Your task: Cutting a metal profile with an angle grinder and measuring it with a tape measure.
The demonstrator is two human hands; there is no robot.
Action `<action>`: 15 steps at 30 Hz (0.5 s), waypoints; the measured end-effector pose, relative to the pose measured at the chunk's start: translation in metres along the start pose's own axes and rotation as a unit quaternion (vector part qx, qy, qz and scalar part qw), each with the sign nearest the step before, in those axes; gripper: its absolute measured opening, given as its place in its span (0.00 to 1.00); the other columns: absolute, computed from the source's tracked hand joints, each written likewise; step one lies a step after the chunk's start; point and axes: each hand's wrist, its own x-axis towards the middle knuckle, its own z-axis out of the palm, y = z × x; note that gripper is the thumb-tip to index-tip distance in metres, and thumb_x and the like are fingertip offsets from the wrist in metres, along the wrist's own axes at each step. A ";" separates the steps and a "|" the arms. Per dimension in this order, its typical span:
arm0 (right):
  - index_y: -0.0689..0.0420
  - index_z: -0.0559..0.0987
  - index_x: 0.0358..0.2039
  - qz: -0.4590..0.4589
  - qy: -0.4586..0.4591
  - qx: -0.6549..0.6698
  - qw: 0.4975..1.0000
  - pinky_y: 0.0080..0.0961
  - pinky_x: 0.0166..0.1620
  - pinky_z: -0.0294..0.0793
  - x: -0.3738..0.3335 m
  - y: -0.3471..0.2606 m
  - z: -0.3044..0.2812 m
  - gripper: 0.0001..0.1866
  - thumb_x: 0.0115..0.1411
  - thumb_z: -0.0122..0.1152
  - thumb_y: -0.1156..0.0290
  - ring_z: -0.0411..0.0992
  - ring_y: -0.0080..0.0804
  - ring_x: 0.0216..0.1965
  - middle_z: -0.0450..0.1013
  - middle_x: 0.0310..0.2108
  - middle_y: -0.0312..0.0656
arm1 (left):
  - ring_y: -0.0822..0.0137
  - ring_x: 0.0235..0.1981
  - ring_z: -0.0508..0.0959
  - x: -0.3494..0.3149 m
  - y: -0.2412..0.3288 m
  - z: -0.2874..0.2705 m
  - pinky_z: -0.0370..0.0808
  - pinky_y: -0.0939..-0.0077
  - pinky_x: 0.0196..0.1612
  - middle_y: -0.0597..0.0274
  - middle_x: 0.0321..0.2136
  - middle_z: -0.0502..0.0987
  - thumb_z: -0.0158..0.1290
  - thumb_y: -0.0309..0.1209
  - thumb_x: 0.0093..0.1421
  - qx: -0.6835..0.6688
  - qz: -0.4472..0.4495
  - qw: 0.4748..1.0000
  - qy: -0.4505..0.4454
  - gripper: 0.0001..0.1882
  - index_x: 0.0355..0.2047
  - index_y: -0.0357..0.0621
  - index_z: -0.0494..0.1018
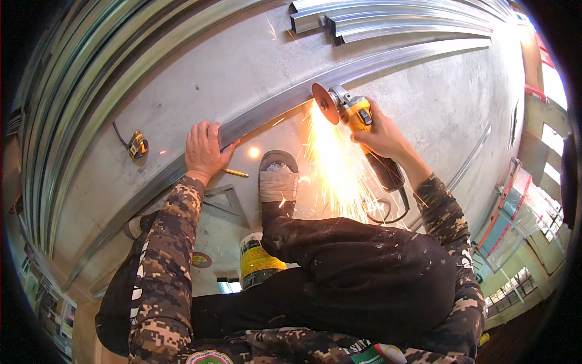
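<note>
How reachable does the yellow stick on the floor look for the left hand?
Probably yes: the yellow stick lies close beside the left hand, nothing visible between them, and the sparks fall farther right. The hand would likely have to leave the metal bar.

From my end I see glossy metal channels [412,25] at upper right, a duller grey metal bar [267,111] mid-frame, a matt reddish disc [325,104], yellow-and-black plastic on the grinder [356,115], matt cloth trousers [364,258] below, smooth scuffed floor [176,88].
</note>
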 end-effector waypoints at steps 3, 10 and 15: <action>0.62 0.52 0.71 -0.001 -0.003 -0.004 1.000 0.38 0.52 0.74 0.005 0.006 0.000 0.53 0.48 0.69 0.62 0.76 0.52 0.49 0.75 0.48 0.61 | 0.51 0.44 0.69 0.001 0.003 -0.001 0.69 0.57 0.47 0.54 0.42 0.68 0.66 0.48 0.52 -0.010 -0.001 1.000 -0.001 0.32 0.49 0.44 0.67; 0.59 0.50 0.72 -0.026 0.007 -0.005 1.000 0.36 0.51 0.74 0.008 0.015 -0.001 0.54 0.49 0.70 0.61 0.76 0.48 0.47 0.75 0.47 0.56 | 0.53 0.43 0.70 0.003 0.007 0.000 0.69 0.59 0.46 0.56 0.41 0.69 0.65 0.50 0.53 0.000 0.011 1.000 0.020 0.31 0.48 0.45 0.67; 0.58 0.51 0.71 0.004 -0.002 -0.002 1.000 0.38 0.51 0.74 0.007 -0.001 -0.004 0.53 0.48 0.69 0.60 0.76 0.53 0.47 0.75 0.48 0.60 | 0.50 0.43 0.70 0.002 0.006 -0.002 0.69 0.57 0.47 0.53 0.41 0.69 0.64 0.48 0.53 -0.006 -0.003 1.000 0.000 0.30 0.48 0.44 0.68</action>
